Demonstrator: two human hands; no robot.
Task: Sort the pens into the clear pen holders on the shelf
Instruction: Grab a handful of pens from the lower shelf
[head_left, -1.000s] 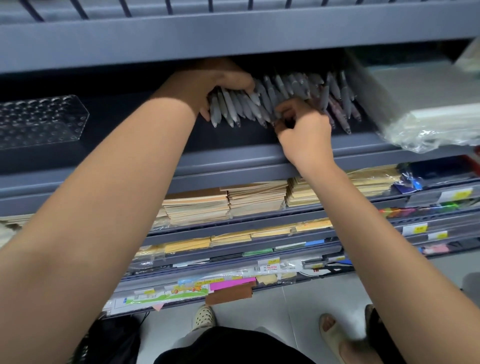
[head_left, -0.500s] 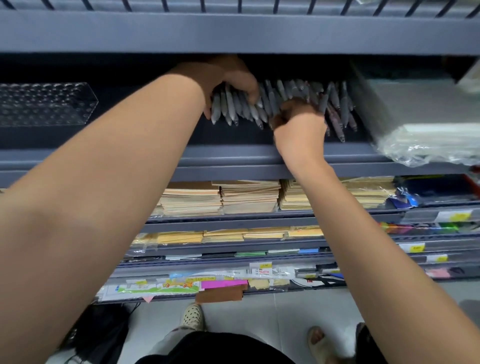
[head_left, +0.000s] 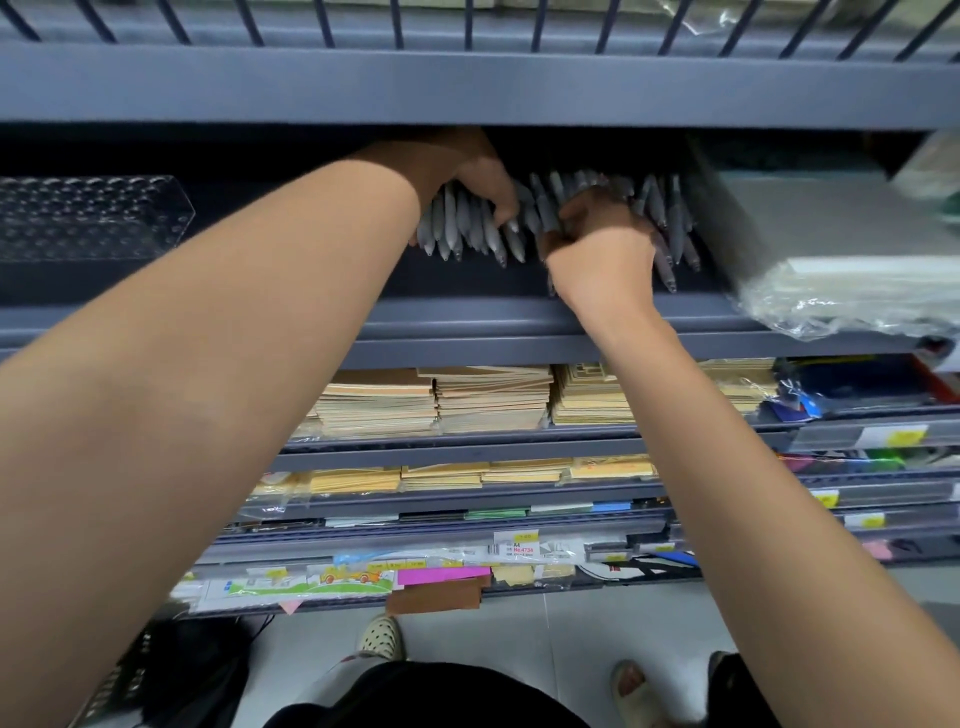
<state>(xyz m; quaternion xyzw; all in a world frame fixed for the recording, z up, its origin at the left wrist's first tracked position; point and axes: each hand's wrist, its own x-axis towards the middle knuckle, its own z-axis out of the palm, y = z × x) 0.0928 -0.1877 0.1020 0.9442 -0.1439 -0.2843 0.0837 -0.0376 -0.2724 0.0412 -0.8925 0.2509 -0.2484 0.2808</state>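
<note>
Several grey pens lie side by side on the dark grey shelf, tips pointing toward me. My left hand reaches under the upper shelf and grips a bunch of them from above. My right hand sits just to the right, fingers curled and pinching pens in the middle of the pile. More grey pens fan out to the right of that hand. A clear pen holder with a grid of round holes stands at the far left of the same shelf, apart from both hands.
A plastic-wrapped stack of sheets fills the shelf's right end, close to the pens. The upper shelf's edge hangs low over the hands. Stacks of tan notebooks and price-tagged shelves lie below; feet stand on the tiled floor.
My right hand has pushed slightly deeper into the pile and curled tighter around pens. My left hand keeps its grip on the bunch. The camera has tilted a little.
</note>
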